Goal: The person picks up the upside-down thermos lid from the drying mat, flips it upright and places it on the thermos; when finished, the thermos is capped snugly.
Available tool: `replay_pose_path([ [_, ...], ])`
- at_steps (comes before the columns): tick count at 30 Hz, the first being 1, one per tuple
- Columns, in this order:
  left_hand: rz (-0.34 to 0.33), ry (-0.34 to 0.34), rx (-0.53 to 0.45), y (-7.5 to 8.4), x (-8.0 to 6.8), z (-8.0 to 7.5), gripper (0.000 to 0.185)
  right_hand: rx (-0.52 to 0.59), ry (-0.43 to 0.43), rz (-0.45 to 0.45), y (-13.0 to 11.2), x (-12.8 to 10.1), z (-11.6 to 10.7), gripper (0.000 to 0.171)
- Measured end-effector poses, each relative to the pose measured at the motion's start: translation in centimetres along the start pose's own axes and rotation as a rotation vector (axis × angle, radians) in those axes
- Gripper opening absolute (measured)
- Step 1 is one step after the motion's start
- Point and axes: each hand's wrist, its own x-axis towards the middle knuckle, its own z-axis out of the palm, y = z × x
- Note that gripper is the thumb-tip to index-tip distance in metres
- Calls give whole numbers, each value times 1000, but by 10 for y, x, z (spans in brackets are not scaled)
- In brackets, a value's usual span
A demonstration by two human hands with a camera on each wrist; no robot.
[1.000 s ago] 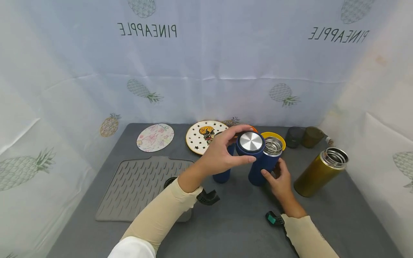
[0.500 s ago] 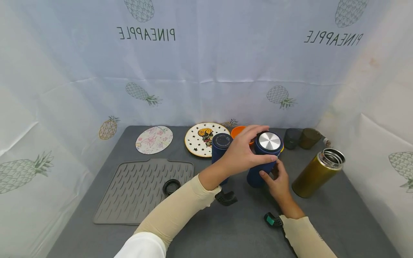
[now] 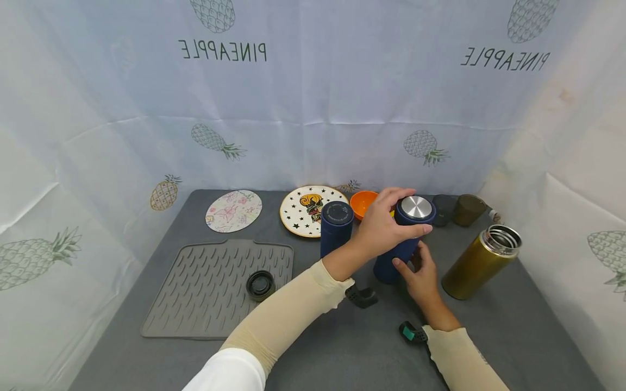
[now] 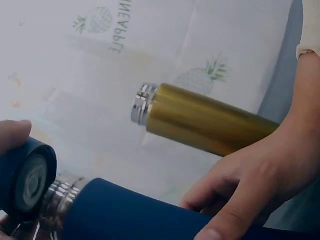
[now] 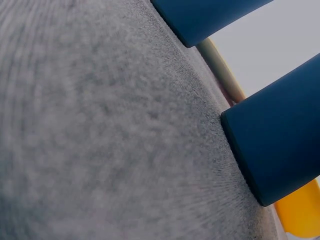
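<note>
My left hand (image 3: 388,227) grips a dark blue lid with a steel top (image 3: 415,208) and holds it on the mouth of a dark blue flask (image 3: 391,262). In the left wrist view the lid (image 4: 25,180) sits at the steel threaded neck (image 4: 62,200), with threads still showing. Lower down, my right hand (image 3: 417,270) grips the flask body (image 4: 140,215). A second blue flask (image 3: 336,228) with its lid on stands just to the left. The right wrist view shows the base of the held flask (image 5: 275,145) on the grey table (image 5: 100,125).
A gold flask (image 3: 481,263) without a lid stands at the right. Behind are an orange bowl (image 3: 365,203), a star plate (image 3: 308,209), a floral plate (image 3: 233,210) and two dark cups (image 3: 457,209). A black lid (image 3: 260,285) lies on the grey ribbed mat (image 3: 205,293).
My left hand has carried the blue lid to the right and onto the open mouth of the blue flask. My right hand has stayed on the flask body.
</note>
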Motion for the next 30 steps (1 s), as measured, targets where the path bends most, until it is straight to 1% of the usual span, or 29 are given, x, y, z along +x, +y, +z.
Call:
replay_pose_path([
  [5,-12,-2,-10,-6,3,5,68,-7,2,18,-1,0,-1,56],
  [9,-12,14,-10,-11,2,7,68,-27,-1,35,-1,0,-1,55],
  [13,5,25,0,-15,1,8,68,-34,4,47,-2,0,-1,55],
  [16,16,30,2,-17,1,9,68,-16,6,36,-1,1,-1,55],
  [23,28,45,-42,-23,1,12,66,-3,4,3,1,1,-1,56],
  [27,46,55,-54,-24,0,13,66,11,8,-3,1,1,-1,56],
  [30,60,74,-45,-24,-2,13,65,5,3,-10,1,2,0,56],
])
